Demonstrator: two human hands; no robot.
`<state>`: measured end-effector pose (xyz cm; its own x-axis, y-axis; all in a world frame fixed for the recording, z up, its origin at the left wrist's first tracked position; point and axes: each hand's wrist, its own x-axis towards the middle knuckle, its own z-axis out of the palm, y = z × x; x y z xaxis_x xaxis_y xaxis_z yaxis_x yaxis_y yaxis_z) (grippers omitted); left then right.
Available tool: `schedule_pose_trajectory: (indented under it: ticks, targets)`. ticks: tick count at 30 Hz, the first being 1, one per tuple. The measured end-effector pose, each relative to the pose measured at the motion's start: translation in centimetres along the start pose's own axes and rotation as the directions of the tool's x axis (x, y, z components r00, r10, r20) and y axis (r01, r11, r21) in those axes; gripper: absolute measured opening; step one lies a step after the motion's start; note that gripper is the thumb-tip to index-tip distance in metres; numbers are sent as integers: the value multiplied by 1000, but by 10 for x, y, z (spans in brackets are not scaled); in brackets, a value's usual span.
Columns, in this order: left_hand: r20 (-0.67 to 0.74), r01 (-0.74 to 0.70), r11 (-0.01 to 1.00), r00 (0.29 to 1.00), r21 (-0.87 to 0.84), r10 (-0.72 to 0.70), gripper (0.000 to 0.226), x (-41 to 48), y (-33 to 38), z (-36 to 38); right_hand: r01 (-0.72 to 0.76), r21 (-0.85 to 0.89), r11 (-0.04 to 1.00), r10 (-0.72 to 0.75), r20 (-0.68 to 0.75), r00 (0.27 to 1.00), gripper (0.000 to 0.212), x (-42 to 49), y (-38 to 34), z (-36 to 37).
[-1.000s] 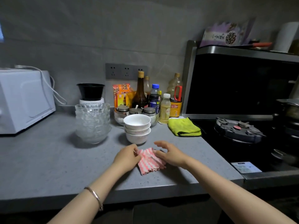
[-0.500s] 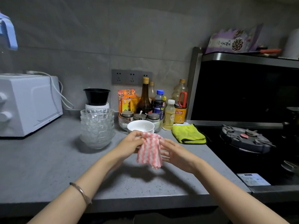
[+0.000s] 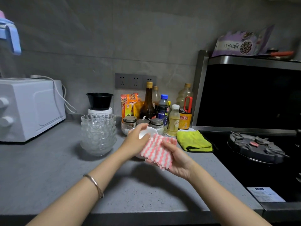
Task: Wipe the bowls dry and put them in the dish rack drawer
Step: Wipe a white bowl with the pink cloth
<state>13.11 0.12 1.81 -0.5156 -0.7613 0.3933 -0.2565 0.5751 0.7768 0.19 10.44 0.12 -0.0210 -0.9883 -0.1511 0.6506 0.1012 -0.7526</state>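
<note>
1. Head view is showing the left hand (image 3: 138, 141) gripping the rim of a white bowl (image 3: 148, 131), with fingers curled over the far edge and the thumb lying on the near side. The bowl is sitting just in front of the condiment jars, low over the grey countertop (image 3: 48, 168). What lies under it is hidden by the hand and the cloth.
2. The right hand (image 3: 178, 162) is holding a pink-and-white striped cloth (image 3: 157, 151), which is draped over the palm and pinned by the thumb. The cloth's upper edge is touching the bowl's near side.
3. Judging by this, wiping is only just starting. The cloth is not yet inside the bowl, and nothing is looking finished.
4. A stack of glass bowls (image 3: 98, 132) is waiting untouched to the left, so most of the drying is probably remaining.
5. No dish rack drawer is showing anywhere, so the putting-away step is seemingly not begun.
</note>
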Motion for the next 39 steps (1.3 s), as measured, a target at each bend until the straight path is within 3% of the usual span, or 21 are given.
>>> schedule_pose_trajectory:
  ticks: [4,8,12,16,21,24,27,29,33,37,39]
  targets:
    - [36,86,934,994,347,-105,53,13,-19,2,49,126,991,-46,-26,999,52,3,-11,-14]
    - [63,143,921,982,363,-177,76,23,-35,10,104,144,984,-96,-63,993,60,8,-18,-23]
    - [-30,109,946,994,304,-105,32,29,-38,18,136,134,982,-126,-85,988,61,10,-21,-27]
    - [-46,90,942,996,323,-79,31,30,-39,23,156,107,982,-145,-104,984,55,9,-22,-27]
    - [-135,24,991,991,135,-6,23,27,-27,18,235,82,969,-219,-168,961,51,5,-27,-28]
    - [-152,14,996,988,-92,-28,25,25,-3,3,296,79,952,-281,-160,946,48,6,-33,-29]
    - [-142,66,930,982,-361,-125,38,15,20,-12,345,33,938,-336,-152,929,48,4,-37,-20]
    - [-102,126,846,973,-517,-207,32,5,30,-22,373,-27,928,-373,-140,917,48,3,-38,-9]
    - [-25,200,782,964,-591,-266,21,-19,33,-39,443,-190,876,-463,-75,883,54,-3,-30,20]
    - [-50,213,802,956,-559,-289,38,-35,12,-53,558,-458,692,-589,89,804,38,-8,-10,57]
    - [-78,215,821,951,-529,-299,36,-42,3,-55,615,-605,506,-636,220,740,35,-6,3,72]
